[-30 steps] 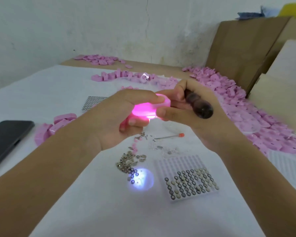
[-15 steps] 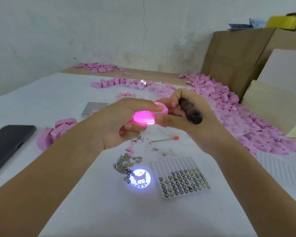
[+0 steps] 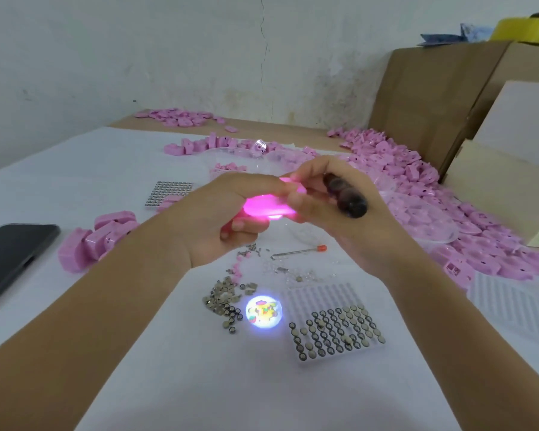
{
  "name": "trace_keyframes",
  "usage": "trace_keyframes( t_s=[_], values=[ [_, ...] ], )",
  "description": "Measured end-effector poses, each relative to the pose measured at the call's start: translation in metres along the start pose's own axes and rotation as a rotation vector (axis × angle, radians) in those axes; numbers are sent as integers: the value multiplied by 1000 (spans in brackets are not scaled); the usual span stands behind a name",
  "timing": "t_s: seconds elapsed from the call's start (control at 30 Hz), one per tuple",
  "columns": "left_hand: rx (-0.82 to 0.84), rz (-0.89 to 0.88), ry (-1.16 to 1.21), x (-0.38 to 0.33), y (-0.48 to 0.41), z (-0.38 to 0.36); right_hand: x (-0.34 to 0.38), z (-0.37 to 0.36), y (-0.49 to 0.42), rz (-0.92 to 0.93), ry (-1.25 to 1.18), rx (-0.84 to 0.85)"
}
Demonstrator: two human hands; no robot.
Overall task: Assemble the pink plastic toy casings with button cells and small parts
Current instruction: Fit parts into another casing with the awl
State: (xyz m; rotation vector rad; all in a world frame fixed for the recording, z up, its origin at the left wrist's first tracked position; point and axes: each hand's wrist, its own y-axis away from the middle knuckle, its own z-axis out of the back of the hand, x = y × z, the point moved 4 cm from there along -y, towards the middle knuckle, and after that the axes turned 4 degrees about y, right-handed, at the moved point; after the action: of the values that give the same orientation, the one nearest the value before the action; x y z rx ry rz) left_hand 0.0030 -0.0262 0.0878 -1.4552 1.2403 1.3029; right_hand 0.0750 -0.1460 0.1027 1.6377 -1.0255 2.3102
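On my bench, a part-emptied tray of button cells; above, my left hand and right hand grip 1 glowing pink casing, the right also holding a dark tool. That unit looks done; a heap of casings beyond waits.

A black phone lies flat at the left edge of the white-covered counter; tall cardboard boxes stand at the counter's far right corner; a yellow object sits atop them, above the counter.
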Motion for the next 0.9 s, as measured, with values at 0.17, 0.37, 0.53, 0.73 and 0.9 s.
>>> trace_keyframes(
  t_s=[0.17, 0.37, 0.53, 0.73, 0.9],
  values=[
    [-108, 34, 10, 19, -8, 4, -18, -1, -1, -46, 160, -67],
    [-205, 51, 7, 31, -24, 13, -26, -2, -10, -115, 297, -51],
    [-184, 28, 45, 31, -30, 12, -29, -2, -17, -100, 326, -33],
    [-213, -23, 66, 29, -34, 24, -41, -2, -17, -60, 198, -226],
    [-275, -127, 42, 15, -27, 51, -60, -1, -2, -128, 1172, -5]
  ],
)
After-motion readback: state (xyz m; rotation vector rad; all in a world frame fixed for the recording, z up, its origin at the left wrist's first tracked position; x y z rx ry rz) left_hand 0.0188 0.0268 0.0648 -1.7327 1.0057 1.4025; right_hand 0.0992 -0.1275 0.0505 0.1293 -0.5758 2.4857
